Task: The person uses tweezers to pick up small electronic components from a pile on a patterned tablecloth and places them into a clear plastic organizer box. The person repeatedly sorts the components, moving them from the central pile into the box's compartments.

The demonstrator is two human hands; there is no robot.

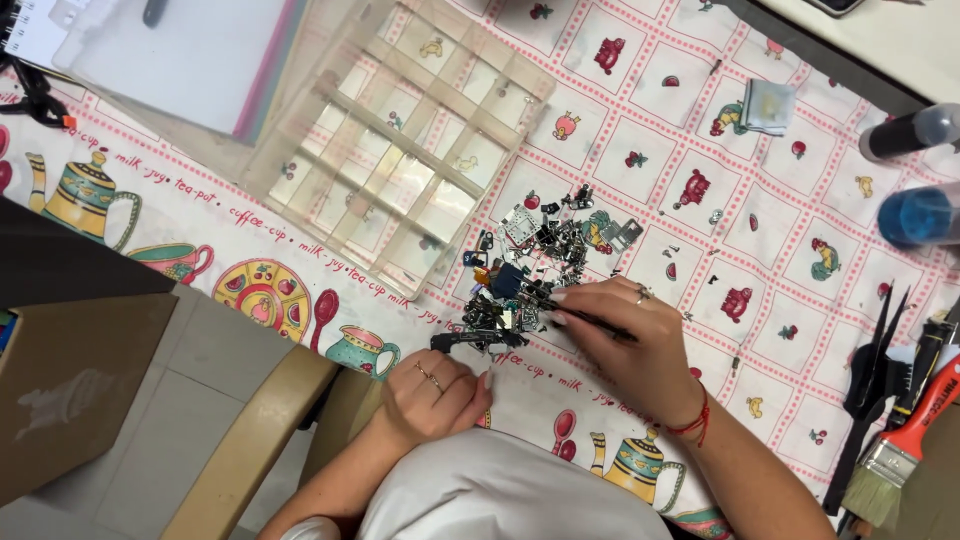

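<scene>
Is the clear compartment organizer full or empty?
Nearly empty. The tablecloth pattern shows through almost every cell of the organizer; only a speck or two shows inside. The small parts lie heaped beside it.

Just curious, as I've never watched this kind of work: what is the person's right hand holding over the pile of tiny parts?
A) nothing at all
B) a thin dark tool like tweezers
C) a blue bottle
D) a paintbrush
B: the right hand grips a thin dark tool whose tip reaches into the pile of small parts, while the paintbrush and blue bottle lie off to the side.
</scene>
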